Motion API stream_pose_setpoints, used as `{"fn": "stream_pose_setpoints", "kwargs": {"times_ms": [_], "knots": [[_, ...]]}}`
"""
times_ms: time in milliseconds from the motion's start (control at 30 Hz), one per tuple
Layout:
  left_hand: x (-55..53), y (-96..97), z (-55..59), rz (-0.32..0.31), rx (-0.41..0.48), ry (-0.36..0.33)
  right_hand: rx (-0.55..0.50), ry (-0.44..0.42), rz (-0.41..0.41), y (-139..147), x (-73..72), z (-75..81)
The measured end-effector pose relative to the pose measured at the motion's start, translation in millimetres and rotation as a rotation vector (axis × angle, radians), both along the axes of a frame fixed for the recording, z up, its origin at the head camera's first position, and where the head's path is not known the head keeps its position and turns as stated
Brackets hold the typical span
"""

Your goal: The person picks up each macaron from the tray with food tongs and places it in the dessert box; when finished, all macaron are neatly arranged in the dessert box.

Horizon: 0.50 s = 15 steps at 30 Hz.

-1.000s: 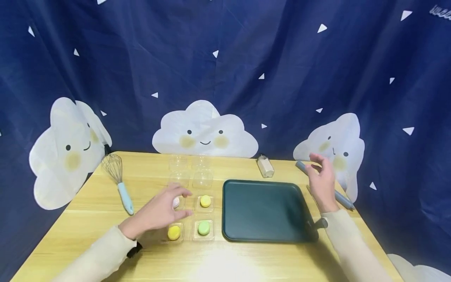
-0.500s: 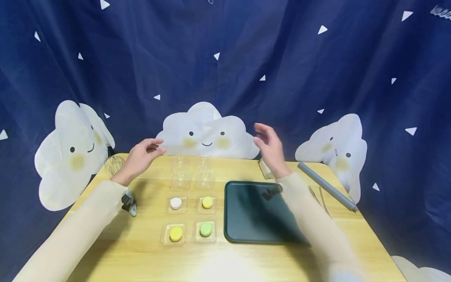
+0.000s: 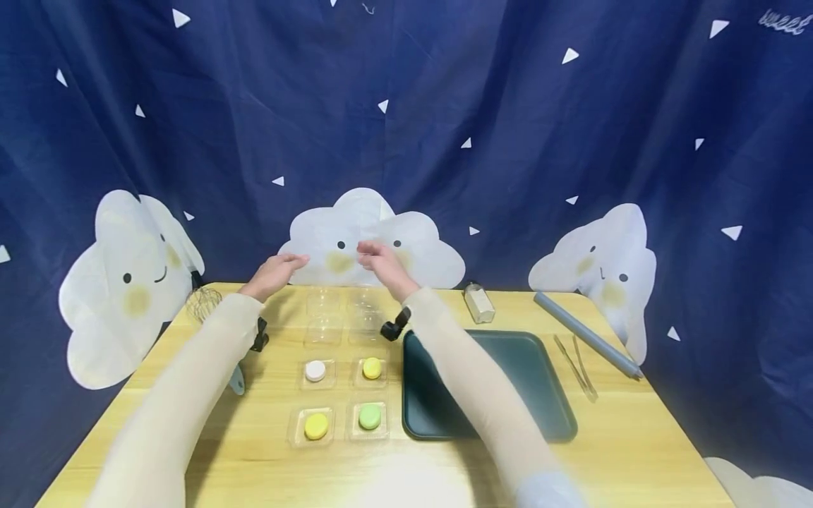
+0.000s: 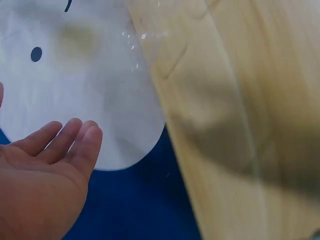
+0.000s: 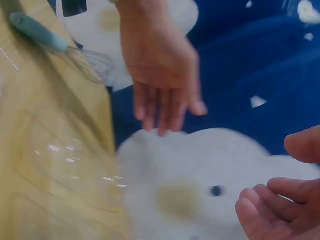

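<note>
My left hand (image 3: 275, 275) is raised at the table's far edge, fingers extended and nothing in it. Facing it across a gap, my right hand (image 3: 389, 269) also holds nothing. Below and between them stand several clear plastic lids (image 3: 324, 330), hard to make out against the wood. Nearer me, a white macaron (image 3: 315, 370), a yellow macaron (image 3: 371, 367), a second yellow macaron (image 3: 316, 425) and a green macaron (image 3: 370, 416) each sit in a clear shallow tray. The left wrist view shows the left palm (image 4: 50, 175) with spread-out fingers, apart from everything.
A dark green tray (image 3: 533, 381) lies right of the macarons, partly under my right forearm. Farther right are tongs (image 3: 581, 374) and a grey rolled rod (image 3: 587, 331). A small bottle (image 3: 479, 303) stands behind the tray. At left lies a whisk (image 3: 203, 303), partly hidden by my sleeve.
My left hand has left the white macaron and moved up to the far edge. The right hand has swept left from beside the grey rod to face the left hand.
</note>
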<state>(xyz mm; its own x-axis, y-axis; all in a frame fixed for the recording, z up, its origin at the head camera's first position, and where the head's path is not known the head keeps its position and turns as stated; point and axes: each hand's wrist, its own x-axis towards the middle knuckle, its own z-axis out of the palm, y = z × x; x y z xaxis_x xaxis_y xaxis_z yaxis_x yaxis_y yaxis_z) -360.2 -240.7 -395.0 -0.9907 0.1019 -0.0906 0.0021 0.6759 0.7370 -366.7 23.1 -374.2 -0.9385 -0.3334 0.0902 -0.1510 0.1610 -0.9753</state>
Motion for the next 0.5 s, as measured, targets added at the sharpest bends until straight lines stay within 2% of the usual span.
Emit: {"fn": "stream_pose_setpoints", "kwargs": {"times_ms": [100,233,333,500], "knots": [[-3.4,6.8,-8.6,0.006,0.051,-0.051,-0.003,-0.096,0.019,-19.0,-6.9,-20.4],[-5.4,12.8,-19.2,0.024,0.050,-0.092,0.029,-0.163,0.018,-36.6,-12.1,-38.0],[-6.1,14.5,-24.5,0.037,0.038,-0.124,0.074,-0.176,0.002,-45.0,-13.3,-44.1],[-7.2,14.1,-30.4,0.006,0.071,-0.177,0.118,-0.203,0.045,-53.3,-12.4,-47.4]]}}
